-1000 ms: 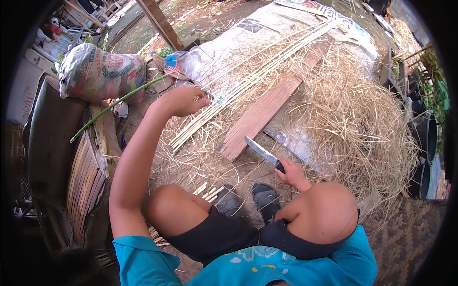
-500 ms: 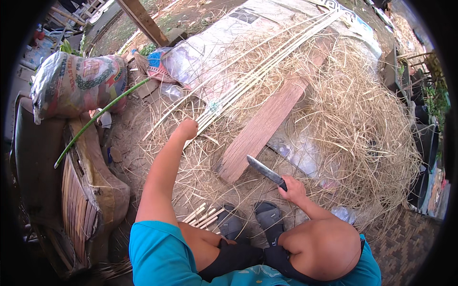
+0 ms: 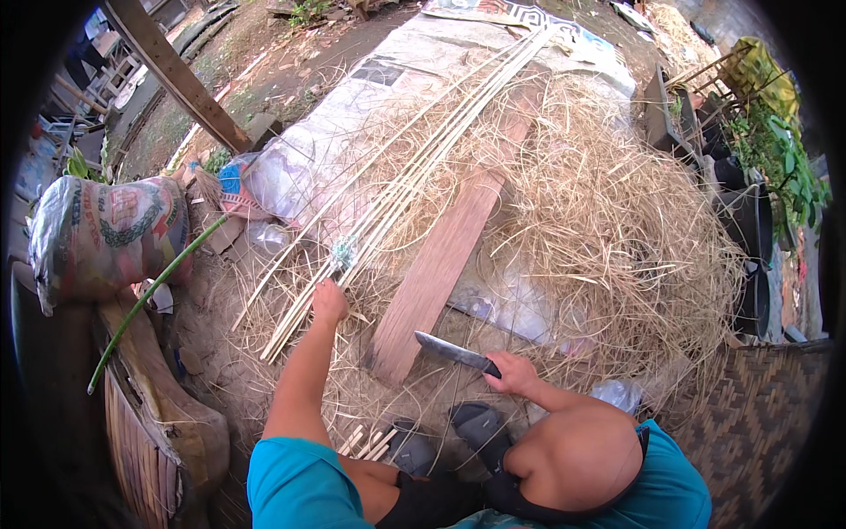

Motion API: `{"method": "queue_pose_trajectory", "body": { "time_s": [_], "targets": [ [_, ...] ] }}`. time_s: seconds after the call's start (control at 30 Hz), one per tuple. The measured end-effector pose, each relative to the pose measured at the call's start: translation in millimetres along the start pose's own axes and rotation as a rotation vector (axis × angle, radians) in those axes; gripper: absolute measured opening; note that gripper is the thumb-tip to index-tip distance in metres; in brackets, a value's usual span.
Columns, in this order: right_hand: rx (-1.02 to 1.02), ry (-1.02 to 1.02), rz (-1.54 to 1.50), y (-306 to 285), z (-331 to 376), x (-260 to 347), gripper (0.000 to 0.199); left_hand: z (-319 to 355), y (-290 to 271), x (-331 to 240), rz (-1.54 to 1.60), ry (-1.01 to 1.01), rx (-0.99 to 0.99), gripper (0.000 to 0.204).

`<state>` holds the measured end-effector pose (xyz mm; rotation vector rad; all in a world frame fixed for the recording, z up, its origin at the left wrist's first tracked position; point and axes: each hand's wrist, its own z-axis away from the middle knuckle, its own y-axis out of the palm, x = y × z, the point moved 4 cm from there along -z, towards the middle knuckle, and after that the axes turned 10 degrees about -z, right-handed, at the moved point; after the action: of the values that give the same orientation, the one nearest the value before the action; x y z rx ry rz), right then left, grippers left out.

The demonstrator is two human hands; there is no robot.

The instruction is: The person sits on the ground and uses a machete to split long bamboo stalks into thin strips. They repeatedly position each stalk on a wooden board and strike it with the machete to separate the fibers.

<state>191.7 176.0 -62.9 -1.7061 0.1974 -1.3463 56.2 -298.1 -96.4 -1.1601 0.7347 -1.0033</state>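
Note:
Near the bottom centre, my right hand [image 3: 511, 372] is closed round the dark handle of a large knife [image 3: 451, 350]. Its blade points left, over the near end of a wooden plank [image 3: 442, 256]. My left arm reaches forward. At its end my left hand [image 3: 330, 301] is closed on pale bamboo strips [image 3: 414, 167], just below the bluish tie [image 3: 343, 253] round the bundle; its fingertips are partly hidden. The strips run away to the far right, and their near ends fan out left of my forearm.
Tangled shavings [image 3: 617, 229] heap up right of the plank, partly over a pale sheet [image 3: 326, 132]. Short cut sticks [image 3: 368, 443] lie by my sandals [image 3: 480, 428]. A green stalk [image 3: 159, 286] slants across the left, beside a stuffed sack [image 3: 115, 231] and a wooden bench [image 3: 167, 388].
The whole view has shifted, so the scene sits lower and further left. My left hand has moved slightly right against the strips, uncovering their near ends. The knife stays in my right hand.

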Motion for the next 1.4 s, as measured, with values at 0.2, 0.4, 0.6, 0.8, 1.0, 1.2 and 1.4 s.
{"method": "queue_pose_trajectory", "body": {
  "time_s": [0.2, 0.4, 0.6, 0.8, 1.0, 1.2, 1.4],
  "targets": [
    [-0.047, -0.027, -0.042, 1.2, -2.8, 1.6, 0.049, -20.7, -35.9, 29.8, -0.028, 0.127, 0.183, 0.039],
    [-0.075, 0.031, -0.044, -4.9, 14.2, -11.2, 0.050, 40.5, -218.6, -6.3, 0.223, 0.262, -0.497, 0.027],
    [-0.110, 0.019, -0.111, -12.8, 9.2, 7.1, 0.045, 66.5, -191.7, 86.0, 0.186, 0.152, -0.114, 0.026],
    [-0.118, 0.011, -0.106, -9.8, 10.4, 8.3, 0.044, 84.5, -176.2, 137.4, 0.540, 0.086, 0.354, 0.043],
    [0.057, 0.207, -0.135, -16.3, 14.1, -4.6, 0.050, 84.5, -336.9, 98.3, 0.780, 0.193, -0.252, 0.052],
    [0.217, 0.035, -0.172, -9.1, -9.7, 23.1, 0.047, 53.8, -295.7, -20.3, 0.780, 0.252, 0.144, 0.034],
    [0.358, -0.065, -0.723, -11.9, -11.7, 116.5, 0.039, 69.9, -149.2, -192.5, 1.000, 0.219, 0.890, 0.028]
  ]
}}
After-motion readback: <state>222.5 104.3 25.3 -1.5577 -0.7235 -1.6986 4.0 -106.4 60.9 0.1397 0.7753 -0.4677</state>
